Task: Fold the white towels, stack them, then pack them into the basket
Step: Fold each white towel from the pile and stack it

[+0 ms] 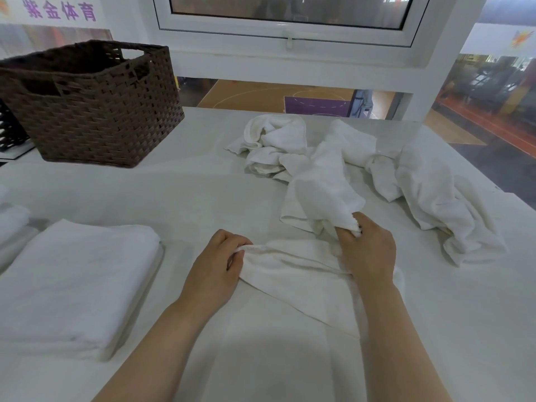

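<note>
At 9 o'clock lies a folded stack [72,282]; the basket [92,105] stands at 11. Near centre, the left hand [216,264] pinches the towel [293,274] edge with curled fingers; the right hand [367,245] grips its bunched far part. A pile [362,163] sprawls at 1 to 2.

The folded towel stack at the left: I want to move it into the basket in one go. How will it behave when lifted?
The folded towel stack is soft cloth, so it will probably sag at unsupported edges. Its layers lie loose and may slide apart or unfold. It looks thick yet probably light; a hand underneath seems safest.
</note>
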A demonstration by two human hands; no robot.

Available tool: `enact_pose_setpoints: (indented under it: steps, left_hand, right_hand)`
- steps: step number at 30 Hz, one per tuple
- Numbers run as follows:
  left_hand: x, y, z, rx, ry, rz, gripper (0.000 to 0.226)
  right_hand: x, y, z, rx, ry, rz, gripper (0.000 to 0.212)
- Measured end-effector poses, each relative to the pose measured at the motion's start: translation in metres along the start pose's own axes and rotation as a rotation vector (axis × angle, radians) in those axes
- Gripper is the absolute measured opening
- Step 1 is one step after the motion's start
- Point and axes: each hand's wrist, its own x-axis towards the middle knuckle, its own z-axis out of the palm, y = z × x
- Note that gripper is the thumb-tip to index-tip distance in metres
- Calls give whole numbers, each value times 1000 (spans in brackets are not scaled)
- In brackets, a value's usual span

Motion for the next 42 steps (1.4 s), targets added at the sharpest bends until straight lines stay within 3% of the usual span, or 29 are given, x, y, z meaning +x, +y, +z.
enact_pose_setpoints:
  steps: [3, 5, 8, 9, 11, 13, 17, 22, 25, 27, 29, 32, 35, 38, 42]
  left_hand:
    - [-1, 2, -2, -53, 30, 31, 25]
    - [-3, 5, -4, -83, 61, 47, 25]
    - [-4, 12, -6, -134, 99, 49, 25]
    - [-4, 14, -6, -154, 110, 47, 24]
    - [-4, 19, -8, -203, 130, 27, 20]
    - [-4, 22, -8, -272, 134, -29, 18]
    - [-6, 23, -8, -354, 100, -85, 18]
    - [-7, 25, -9, -208, -6, 7, 21]
    - [-8, 24, -8, -130, -56, 46, 21]
    - [-7, 24, -8, -126, -67, 46, 21]
    - [-7, 24, -8, -137, -76, 38, 22]
    - [-7, 23, -8, -118, -89, 47, 21]
    - [-7, 21, -8, -102, -89, 48, 19]
    - [-7, 20, -8, -96, -103, 41, 15]
    - [-7, 19, -6, -77, -121, 41, 16]
  right_hand:
    - [-5, -12, 1, 317, -62, 142, 46]
    - [-8, -14, 3, 369, -91, 177, 48]
    - [-11, -20, 8, 270, -63, 75, 20]
    - [-12, -20, 10, 186, -38, 20, 25]
    - [-11, -15, 14, 27, 73, -148, 62]
    - [-7, -9, 15, -135, 185, -320, 74]
    - [-3, 0, 15, -301, 115, -363, 63]
    - [4, 25, -3, -455, 115, 56, 46]
    - [6, 25, -10, -491, 78, 211, 38]
    - [5, 15, -9, -458, 76, 157, 40]
    - [6, 2, -7, -324, 113, -103, 46]
    - [13, -12, 4, -167, -137, -362, 35]
    - [21, -6, 22, -396, -401, -287, 29]
    - [23, 1, 30, -522, -441, -180, 35]
    - [29, 2, 34, -555, -422, -157, 28]
